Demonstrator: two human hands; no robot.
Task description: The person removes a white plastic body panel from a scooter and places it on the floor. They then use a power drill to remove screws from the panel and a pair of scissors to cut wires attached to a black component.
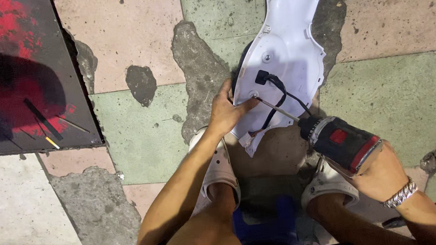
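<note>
Right of centre in the frame, a white panel point(285, 53) lies inner face up on the tiled floor point(146, 139), just beyond the person's feet; the left hand point(226, 111) presses its lower edge with fingers pinched by the bit tip, seemingly to steady the panel and guide the bit. Lower right, the right hand point(383, 176) is clamped on a drill point(343, 143), its long bit point(275, 108) slanting up-left to a mount beside a black cable point(278, 88); a dark board point(19, 77) lies at upper left.
</note>
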